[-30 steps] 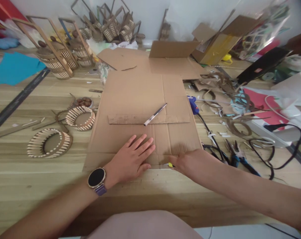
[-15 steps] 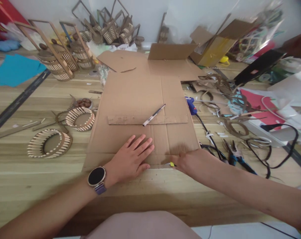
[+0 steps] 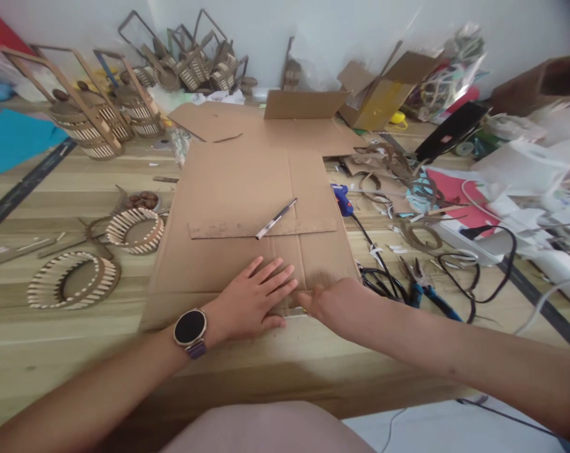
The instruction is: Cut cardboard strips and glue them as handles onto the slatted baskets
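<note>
A large flattened cardboard box (image 3: 247, 176) lies on the wooden table, its near edge facing me. My left hand (image 3: 257, 296), with a watch on the wrist, presses flat on the cardboard near that edge, fingers spread. Close to its right, my right hand (image 3: 329, 302) is closed around what looks like a yellow utility knife (image 3: 304, 309), mostly hidden by the fingers, at the cardboard's near edge. Beyond both hands, a narrow cardboard strip (image 3: 219, 230) lies across the sheet, and a pen (image 3: 276, 218) rests slantwise over it.
Two slatted rings (image 3: 72, 280) and a bowl of brown nut-like pieces (image 3: 143, 201) sit left. Several small lidded baskets (image 3: 84, 129) stand behind. To the right are a blue glue gun (image 3: 343, 199), pliers (image 3: 424, 289), cables and brown strips. An open box (image 3: 379, 94) stands at the back.
My right hand has moved left along the cardboard's near edge, closer to my left hand. The left hand stays pressed on the sheet. The view has turned slightly right.
</note>
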{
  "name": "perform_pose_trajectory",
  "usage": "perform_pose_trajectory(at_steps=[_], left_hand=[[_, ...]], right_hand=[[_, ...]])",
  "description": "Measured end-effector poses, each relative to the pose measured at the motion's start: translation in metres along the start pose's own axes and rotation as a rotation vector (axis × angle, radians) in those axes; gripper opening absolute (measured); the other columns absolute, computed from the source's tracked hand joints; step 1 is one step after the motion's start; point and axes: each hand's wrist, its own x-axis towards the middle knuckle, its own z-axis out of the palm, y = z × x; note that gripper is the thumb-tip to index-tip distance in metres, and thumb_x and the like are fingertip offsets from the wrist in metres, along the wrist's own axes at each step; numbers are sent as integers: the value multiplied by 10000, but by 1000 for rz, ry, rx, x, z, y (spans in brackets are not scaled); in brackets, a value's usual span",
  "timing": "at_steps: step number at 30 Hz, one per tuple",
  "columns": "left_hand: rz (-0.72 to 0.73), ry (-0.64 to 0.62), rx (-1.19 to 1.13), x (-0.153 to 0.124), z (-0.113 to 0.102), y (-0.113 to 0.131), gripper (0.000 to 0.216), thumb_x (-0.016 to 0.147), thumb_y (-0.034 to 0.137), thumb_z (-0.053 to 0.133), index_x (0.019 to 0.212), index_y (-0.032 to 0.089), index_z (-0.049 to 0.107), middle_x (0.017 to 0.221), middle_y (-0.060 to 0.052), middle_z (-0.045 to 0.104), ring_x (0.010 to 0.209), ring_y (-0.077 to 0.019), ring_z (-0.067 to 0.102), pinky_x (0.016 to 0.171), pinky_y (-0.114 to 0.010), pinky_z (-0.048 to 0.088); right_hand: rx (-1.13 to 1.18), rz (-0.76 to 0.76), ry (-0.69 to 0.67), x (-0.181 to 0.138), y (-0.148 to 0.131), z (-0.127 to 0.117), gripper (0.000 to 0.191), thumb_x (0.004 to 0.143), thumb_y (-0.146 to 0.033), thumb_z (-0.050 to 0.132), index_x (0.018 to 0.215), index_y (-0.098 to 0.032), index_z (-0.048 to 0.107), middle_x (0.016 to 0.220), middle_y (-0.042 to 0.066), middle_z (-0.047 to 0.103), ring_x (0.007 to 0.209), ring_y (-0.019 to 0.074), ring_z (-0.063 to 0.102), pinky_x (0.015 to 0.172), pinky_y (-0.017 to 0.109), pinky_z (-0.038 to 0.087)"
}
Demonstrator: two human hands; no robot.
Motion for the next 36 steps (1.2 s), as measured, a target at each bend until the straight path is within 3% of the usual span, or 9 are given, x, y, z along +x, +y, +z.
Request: perform_pose_trajectory(at_steps=[14, 26, 36], left_hand=[[1, -33, -50, -1, -4, -1, 687, 970, 624, 294, 1493, 181, 336, 1594, -79, 303, 1481, -294, 207, 1181, -524, 134], [5, -44, -58, -3, -4, -2, 679, 978, 616, 273, 1498, 182, 331, 1597, -71, 298, 1481, -296, 201, 1186, -516, 115], [7, -64, -52, -3, -5, -2, 667, 988, 601, 254, 1502, 182, 322, 1604, -75, 280, 1485, -295, 183, 1184, -515, 100]], right_hand=[[78, 16, -71, 7, 5, 0, 308, 938, -184, 546, 1241, -180, 603, 787, 107, 744, 652, 272, 737, 459, 249, 406], [34, -2, -41, 2, 9, 7, 413, 864, -74, 585, 1257, -201, 590, 723, 63, 723, 588, 226, 717, 417, 216, 281], [50, -5, 45, -4, 15, 18, 254, 886, -137, 594, 1125, -210, 644, 654, 40, 708, 551, 202, 702, 415, 213, 220]])
